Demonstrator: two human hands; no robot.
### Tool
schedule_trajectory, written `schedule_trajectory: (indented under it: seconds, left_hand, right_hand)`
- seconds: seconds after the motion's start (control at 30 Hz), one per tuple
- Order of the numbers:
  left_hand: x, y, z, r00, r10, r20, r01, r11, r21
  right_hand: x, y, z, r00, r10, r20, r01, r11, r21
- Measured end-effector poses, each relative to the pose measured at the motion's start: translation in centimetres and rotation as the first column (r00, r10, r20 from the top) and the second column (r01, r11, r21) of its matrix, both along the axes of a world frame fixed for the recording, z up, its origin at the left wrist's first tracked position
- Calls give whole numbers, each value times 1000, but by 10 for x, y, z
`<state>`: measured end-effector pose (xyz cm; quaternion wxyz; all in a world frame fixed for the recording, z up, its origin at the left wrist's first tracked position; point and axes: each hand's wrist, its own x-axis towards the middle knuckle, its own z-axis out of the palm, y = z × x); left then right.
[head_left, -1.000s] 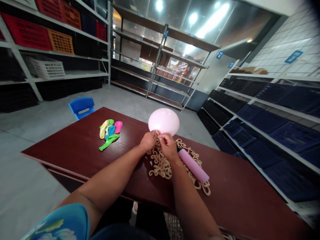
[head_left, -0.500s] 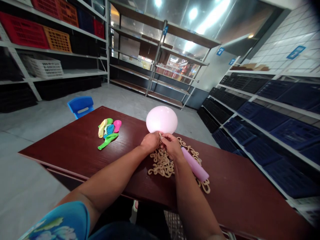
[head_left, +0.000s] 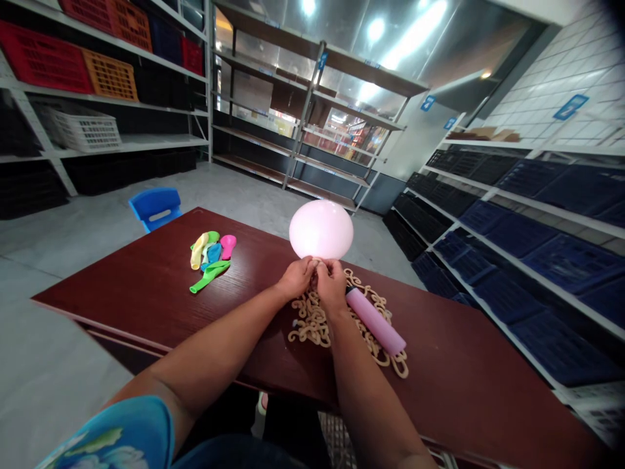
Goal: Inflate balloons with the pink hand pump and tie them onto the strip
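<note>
A blown-up pale pink balloon [head_left: 321, 228] stands above my two hands, its neck end down between my fingertips. My left hand [head_left: 297, 276] pinches at the neck from the left. From the right, my right hand [head_left: 332, 281] pinches the same spot, the fingers of both hands close together. The neck itself is mostly hidden. Under and behind my hands lies a curly beige openwork mat [head_left: 312, 326]. On its right part rests a pink cylinder [head_left: 375, 322] with a dark end, which looks like a hand pump.
Several limp balloons [head_left: 209, 257] in green, yellow, blue and pink lie on the left of the dark red table [head_left: 146, 293]. A blue chair [head_left: 155, 207] stands behind it. Shelves with crates [head_left: 110, 75] line the left; dark blue crates [head_left: 527, 260] fill the right racks.
The balloon has risen slightly and shifted a little to the right. My right hand has turned and drawn in closer to my left at the neck, uncovering more of the pink cylinder.
</note>
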<state>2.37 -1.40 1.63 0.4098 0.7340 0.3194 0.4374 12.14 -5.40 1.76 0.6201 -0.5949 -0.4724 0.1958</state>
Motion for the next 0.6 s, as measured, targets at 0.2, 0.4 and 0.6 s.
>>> schedule_trajectory:
  seconds: [0.2,0.4,0.6]
  left_hand:
    - [-4,9,-4,996,82,-44,-80,996,48]
    - [-4,6,-2,999,29,-28,-27,998,51]
    - [-5,8,-6,983,97,-156,-79,990,120]
  right_hand:
    - [4,-11,9,983,178,36,-177,984,-36]
    - [10,-9,11,979,194,-60,-194,981,11]
    - [12,-7,6,981,194,4,-194,981,-31]
